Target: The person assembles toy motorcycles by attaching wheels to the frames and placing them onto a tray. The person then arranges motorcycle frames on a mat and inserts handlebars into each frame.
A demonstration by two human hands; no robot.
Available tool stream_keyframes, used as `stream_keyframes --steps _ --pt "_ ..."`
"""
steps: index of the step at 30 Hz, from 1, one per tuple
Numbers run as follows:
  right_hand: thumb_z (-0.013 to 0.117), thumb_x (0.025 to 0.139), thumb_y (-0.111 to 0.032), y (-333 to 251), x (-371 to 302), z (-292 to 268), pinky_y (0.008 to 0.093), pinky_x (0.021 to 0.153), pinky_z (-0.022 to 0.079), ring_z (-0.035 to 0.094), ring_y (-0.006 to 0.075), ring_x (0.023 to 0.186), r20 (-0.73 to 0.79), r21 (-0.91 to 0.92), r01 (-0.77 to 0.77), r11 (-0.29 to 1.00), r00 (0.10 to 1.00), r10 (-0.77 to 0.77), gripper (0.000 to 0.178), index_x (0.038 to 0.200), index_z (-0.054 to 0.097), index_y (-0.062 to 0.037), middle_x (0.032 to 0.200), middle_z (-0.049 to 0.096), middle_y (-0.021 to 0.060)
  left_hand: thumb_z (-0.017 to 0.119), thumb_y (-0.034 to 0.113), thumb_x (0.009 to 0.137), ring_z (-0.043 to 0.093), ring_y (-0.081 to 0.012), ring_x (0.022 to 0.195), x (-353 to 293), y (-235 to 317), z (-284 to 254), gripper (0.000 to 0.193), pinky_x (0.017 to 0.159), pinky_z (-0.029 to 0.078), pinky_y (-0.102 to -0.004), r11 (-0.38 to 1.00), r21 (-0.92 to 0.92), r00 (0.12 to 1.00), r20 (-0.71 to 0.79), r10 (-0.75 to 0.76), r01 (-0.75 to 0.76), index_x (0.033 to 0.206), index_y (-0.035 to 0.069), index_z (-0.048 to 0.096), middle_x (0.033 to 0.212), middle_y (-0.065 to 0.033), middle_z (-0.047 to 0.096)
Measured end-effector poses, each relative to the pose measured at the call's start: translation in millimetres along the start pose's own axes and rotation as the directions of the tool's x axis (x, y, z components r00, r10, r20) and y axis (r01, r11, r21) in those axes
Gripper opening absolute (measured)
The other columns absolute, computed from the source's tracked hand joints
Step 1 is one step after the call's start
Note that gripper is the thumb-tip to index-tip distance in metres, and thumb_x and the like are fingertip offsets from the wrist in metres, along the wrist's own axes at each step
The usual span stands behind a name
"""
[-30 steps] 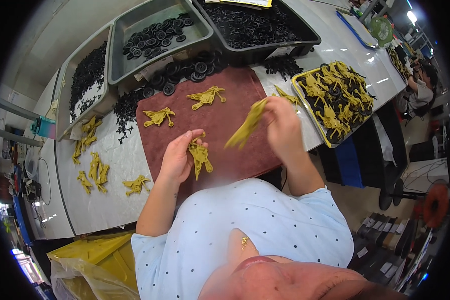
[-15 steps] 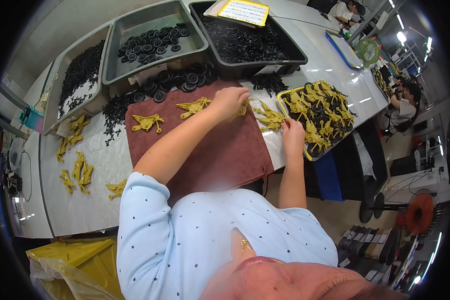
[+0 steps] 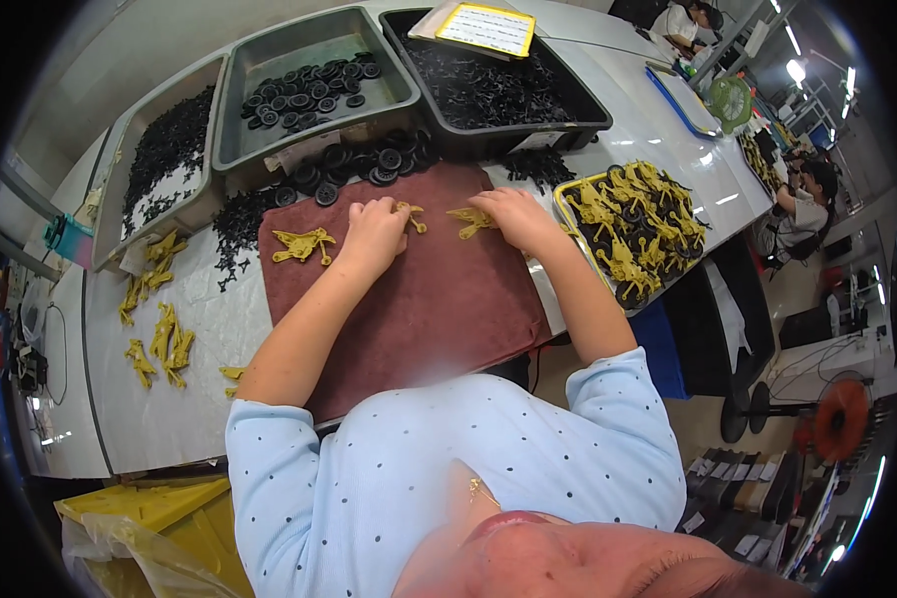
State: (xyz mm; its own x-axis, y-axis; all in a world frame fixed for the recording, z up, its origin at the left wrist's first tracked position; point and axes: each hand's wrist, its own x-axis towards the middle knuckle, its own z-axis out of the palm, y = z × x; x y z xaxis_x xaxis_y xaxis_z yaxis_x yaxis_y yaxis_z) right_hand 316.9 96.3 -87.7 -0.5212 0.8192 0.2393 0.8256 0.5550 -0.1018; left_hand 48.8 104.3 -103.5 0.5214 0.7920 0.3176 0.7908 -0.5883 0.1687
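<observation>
Left hand over yellow part on cloth; right hand touching second part, cloth's right side; hands' grip: cannot tell.

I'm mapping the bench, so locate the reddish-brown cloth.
In the head view, the reddish-brown cloth lies left of centre, beside loose black wheels and left of the yellow-rimmed tray.

The left hand is palm down over the cloth's far half, fingers bent. The right hand spans the cloth's right edge, fingertips inward over it. The left forearm crosses the cloth's left side; the right forearm angles beside its right edge.
</observation>
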Motion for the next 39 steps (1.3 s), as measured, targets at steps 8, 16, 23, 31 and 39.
stream_keyframes --steps 8,16,23,31,39 --pt "0.056 0.075 0.004 -0.6 42.0 -13.8 0.0368 0.077 0.05 0.062 0.0322 0.092 0.105 0.301 -0.067 0.951 0.994 0.037 0.024 0.093 0.07 -0.0046 0.092 0.065 0.0134 0.074 0.015 0.072 0.057 -0.0222 0.103 -34.9 -15.0 -9.9 0.043 0.086 0.038 -0.0405 1.0 0.01 0.994 -0.107 0.006 -0.005 0.113 0.012 0.062 0.113 -0.0067 0.06" --pt "0.062 0.08 -0.007 -4.0 55.6 13.6 0.0389 0.08 0.05 0.062 0.0324 0.091 0.02 0.114 -0.111 0.987 0.994 0.109 0.014 0.091 0.07 -0.006 0.095 0.065 0.0128 0.07 0.015 0.075 0.056 -0.0261 0.106 -81.6 -6.5 -55.3 0.034 0.088 0.041 -0.0433 0.997 -0.039 0.98 -0.188 -0.07 0.064 0.109 0.012 0.062 0.115 -0.0099 0.059" --pt "0.063 0.082 -0.011 -34.2 56.1 -9.9 0.0408 0.081 0.048 0.061 0.0301 0.093 -0.205 0.086 -0.013 0.996 0.978 0.031 0.014 0.094 0.069 -0.0074 0.102 0.064 0.0084 0.056 0.009 0.081 0.059 -0.0304 0.102 -201.1 -109.4 -105.3 0.034 0.082 0.047 -0.0482 0.615 0.315 0.691 -0.34 -0.638 0.723 0.115 0.011 0.064 0.115 -0.0124 0.061" --pt "0.059 0.08 -0.003 -136.7 64.3 -30.0 0.0411 0.082 0.048 0.061 0.0322 0.094 -0.154 0.264 0.276 0.924 0.958 -0.242 0.018 0.095 0.069 -0.0053 0.102 0.065 0.011 0.069 0.019 0.078 0.06 -0.0332 0.104 -286.6 -231.0 -142.0 0.048 0.09 0.045 -0.0492 0.459 0.08 0.462 -0.018 -0.887 0.885 0.125 0.015 0.06 0.112 -0.0109 0.066" --pt "0.063 0.082 -0.003 -236.5 78.7 -34.6 0.0367 0.088 0.047 0.058 0.0305 0.103 -0.282 0.487 0.428 0.761 0.902 -0.327 0.032 0.113 0.062 -0.0088 0.112 0.061 0.0129 0.062 0.008 0.087 0.062 -0.0165 0.095 -236.7 -125.9 -164.1 0.039 0.084 0.048 -0.03 0.338 -0.903 0.67 -0.078 -0.738 0.267 0.124 -0.003 0.056 0.108 -0.012 0.066"
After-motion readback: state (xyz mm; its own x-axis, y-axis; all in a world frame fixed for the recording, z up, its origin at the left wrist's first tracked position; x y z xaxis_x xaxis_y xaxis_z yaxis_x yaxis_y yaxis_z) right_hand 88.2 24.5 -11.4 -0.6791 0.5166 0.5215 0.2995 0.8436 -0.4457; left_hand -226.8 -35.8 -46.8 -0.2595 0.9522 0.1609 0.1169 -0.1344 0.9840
